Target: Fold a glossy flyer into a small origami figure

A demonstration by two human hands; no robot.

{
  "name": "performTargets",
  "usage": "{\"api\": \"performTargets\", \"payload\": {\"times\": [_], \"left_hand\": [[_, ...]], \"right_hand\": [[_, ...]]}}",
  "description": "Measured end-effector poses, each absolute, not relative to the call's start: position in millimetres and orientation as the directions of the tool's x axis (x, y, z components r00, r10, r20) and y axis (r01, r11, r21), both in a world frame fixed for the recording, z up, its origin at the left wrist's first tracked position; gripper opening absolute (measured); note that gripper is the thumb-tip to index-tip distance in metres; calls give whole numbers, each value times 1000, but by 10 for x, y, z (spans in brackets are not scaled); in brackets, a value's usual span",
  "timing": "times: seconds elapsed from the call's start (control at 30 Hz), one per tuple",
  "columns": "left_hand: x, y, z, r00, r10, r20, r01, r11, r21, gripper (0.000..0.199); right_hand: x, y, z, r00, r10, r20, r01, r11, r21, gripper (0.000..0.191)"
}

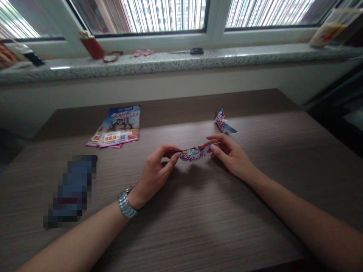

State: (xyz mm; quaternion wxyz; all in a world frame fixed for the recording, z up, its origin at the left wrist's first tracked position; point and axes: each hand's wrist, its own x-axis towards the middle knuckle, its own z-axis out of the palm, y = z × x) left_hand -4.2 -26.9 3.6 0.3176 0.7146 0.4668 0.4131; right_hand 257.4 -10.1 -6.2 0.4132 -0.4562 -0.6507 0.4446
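Between my two hands is a small folded paper boat (195, 153) made from colourful printed paper, held a little above the table. My left hand (159, 166), with a metal watch (127, 203) at the wrist, pinches its left end between thumb and fingers. At the other end, the thumb and fingertips of my right hand (232, 155) close on the right tip. Beyond my right hand stands another folded paper piece (223, 122) in the same print, with one point sticking up.
Printed flyers (120, 126) lie stacked at the back left of the wooden table (176, 226). A blurred-out phone-like object (72, 189) rests at the left. On the stone windowsill (159, 64) are scissors (195, 51), a red container (92, 46) and pink pieces (144, 52).
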Motion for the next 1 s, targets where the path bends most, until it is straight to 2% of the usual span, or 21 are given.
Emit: {"api": "performTargets", "payload": {"times": [0.17, 0.47, 0.8, 1.0], "left_hand": [[-45, -271, 35, 219, 936, 276, 406, -345, 846, 17], [-55, -263, 10, 219, 935, 280, 395, -348, 850, 15], [-62, -262, -17, 235, 922, 307, 359, -375, 854, 13], [-65, -260, -17, 235, 921, 311, 364, -380, 850, 13]], "right_hand": [[2711, 4, -51, -101, 957, 273, 470, 288, -834, 23], [2948, 213, -109, -48, 859, 510, 719, 384, -579, 19], [3122, 329, -106, 5, 846, 533, 834, 291, -469, 27], [3186, 399, -192, 4, 852, 524, 843, 279, -460, 31]]}}
